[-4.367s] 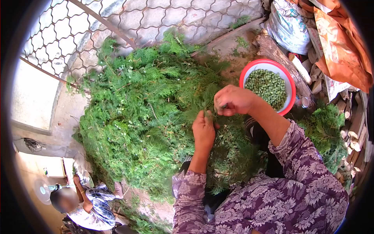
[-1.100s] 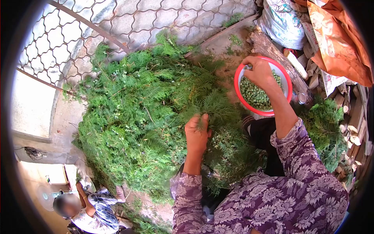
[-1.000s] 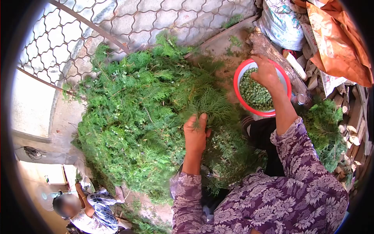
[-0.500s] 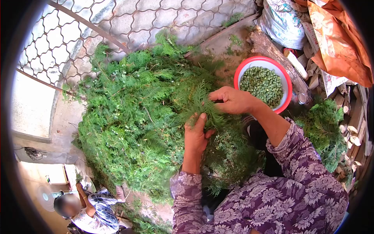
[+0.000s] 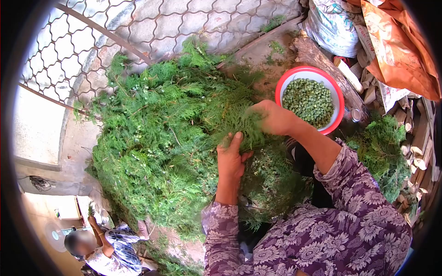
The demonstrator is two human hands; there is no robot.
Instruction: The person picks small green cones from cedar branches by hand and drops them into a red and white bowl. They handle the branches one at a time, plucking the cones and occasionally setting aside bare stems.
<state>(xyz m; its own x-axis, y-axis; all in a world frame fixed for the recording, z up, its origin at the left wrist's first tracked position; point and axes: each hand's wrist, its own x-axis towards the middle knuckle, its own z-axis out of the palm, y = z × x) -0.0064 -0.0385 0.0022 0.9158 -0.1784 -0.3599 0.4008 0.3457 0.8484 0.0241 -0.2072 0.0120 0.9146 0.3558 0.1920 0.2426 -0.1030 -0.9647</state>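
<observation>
Between the thumb and fingers of my left hand [image 5: 231,158] is a feathery green evergreen sprig [image 5: 243,128], its fronds pointing up and away. My right hand [image 5: 275,118] is at the sprig's right side, fingers curled in and smeared by motion; whatever is between them is hidden. Under and beyond both hands spreads a big heap of cut evergreen branches [image 5: 152,138] with small pale cones among the leaves. Just right of my right hand stands a white basin with a red rim [image 5: 341,106], holding many small green cones [image 5: 307,102].
A wire mesh gate [image 5: 170,27] borders the far side. To the right lie a log [image 5: 317,55], a white sack [image 5: 332,30], an orange sheet [image 5: 400,46], firewood [image 5: 416,152] and more branches [image 5: 384,152]. Another person [image 5: 108,250] sits at lower left near a fan [image 5: 55,233].
My right hand has shifted slightly and turned, its fingers now blurred over the sprig. My left hand keeps its hold almost in place. The other person's raised hand moved a little.
</observation>
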